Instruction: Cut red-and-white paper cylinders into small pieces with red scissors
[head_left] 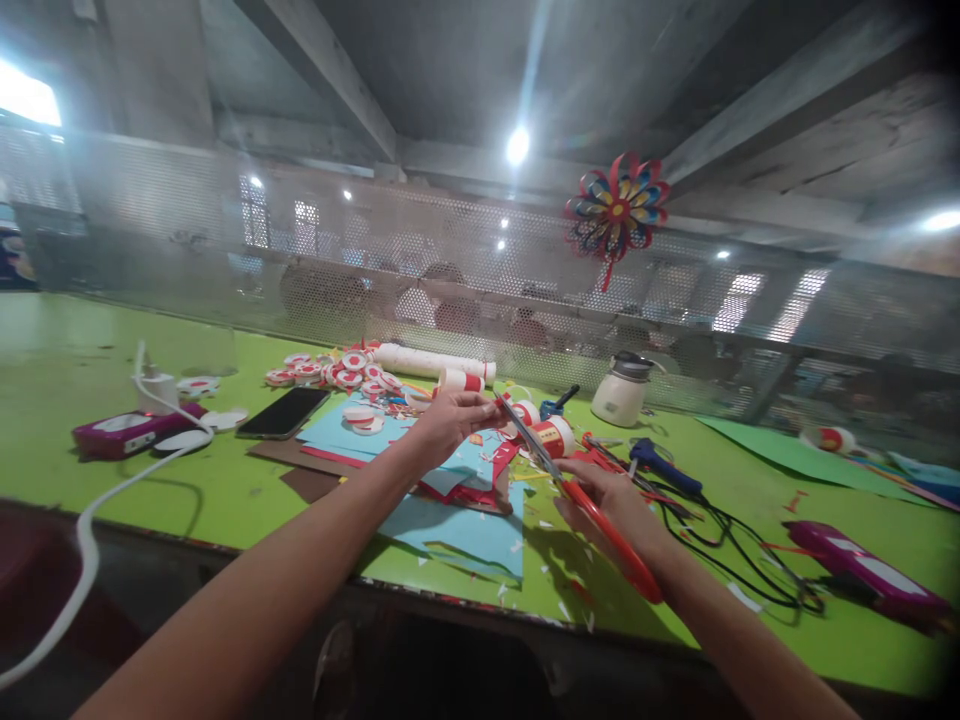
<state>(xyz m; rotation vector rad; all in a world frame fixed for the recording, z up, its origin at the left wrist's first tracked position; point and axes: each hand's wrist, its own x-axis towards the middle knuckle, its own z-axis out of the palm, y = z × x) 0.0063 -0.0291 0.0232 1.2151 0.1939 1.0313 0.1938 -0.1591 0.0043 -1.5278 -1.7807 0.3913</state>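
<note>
My right hand point(616, 502) is closed around the handles of red-handled scissors point(609, 535). The blades point up and left toward the fingertips of my left hand point(454, 424). That hand pinches something small at the scissor tips, too small to make out. Both hands are above a pile of light blue paper point(465, 535) and red paper point(504, 470). Just beyond the blades lies a white paper cup point(553, 437) with a red band. Another red-and-white cup point(459, 382) shows behind my left fingers.
Left are a black phone point(283, 413), a purple box point(135, 432) with a white cable, and several red-and-white discs point(351, 372). Right are a blue glue gun point(666, 467), its black cord, a cream jug point(621, 390), and another purple box point(870, 572). A perforated screen point(420, 270) borders the green table's back.
</note>
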